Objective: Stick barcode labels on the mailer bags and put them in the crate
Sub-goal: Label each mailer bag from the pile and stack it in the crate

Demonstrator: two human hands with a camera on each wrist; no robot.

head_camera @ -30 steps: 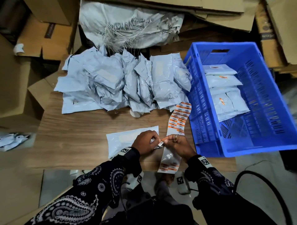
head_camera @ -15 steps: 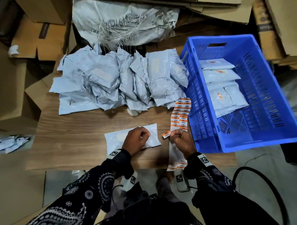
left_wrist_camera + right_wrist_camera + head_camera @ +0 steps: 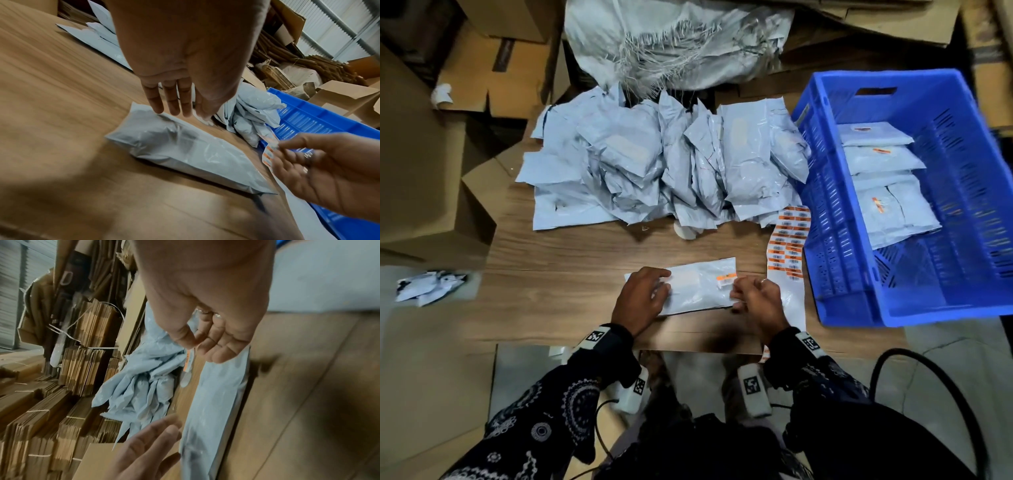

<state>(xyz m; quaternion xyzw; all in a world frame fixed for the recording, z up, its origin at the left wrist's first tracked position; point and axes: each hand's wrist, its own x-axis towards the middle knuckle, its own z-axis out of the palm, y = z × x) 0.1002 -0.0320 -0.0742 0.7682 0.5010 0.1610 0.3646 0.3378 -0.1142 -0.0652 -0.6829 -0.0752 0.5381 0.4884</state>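
Note:
A grey mailer bag (image 3: 698,291) lies flat near the front edge of the wooden table (image 3: 551,274). My left hand (image 3: 643,294) rests open on its left part, fingers (image 3: 168,100) straight. At the bag's right end my right hand (image 3: 743,291) pinches an orange-and-white barcode label (image 3: 726,279) just over the bag; whether it touches the bag I cannot tell. The label sheet (image 3: 789,240) lies beside the blue crate (image 3: 842,274), partly under my right hand. Several labelled bags (image 3: 880,161) lie in the crate. A pile of unlabelled bags (image 3: 654,164) fills the back of the table.
Cardboard boxes (image 3: 431,171) crowd the left side, and a white woven sack (image 3: 671,41) lies behind the pile. Crumpled paper (image 3: 428,284) sits on the floor at the left. A black cable (image 3: 928,377) loops at the lower right. A small white object (image 3: 685,233) lies before the pile.
My right hand peeled a label off the sheet and carried it left over the bag's right end. My left hand left the label and went flat onto the bag.

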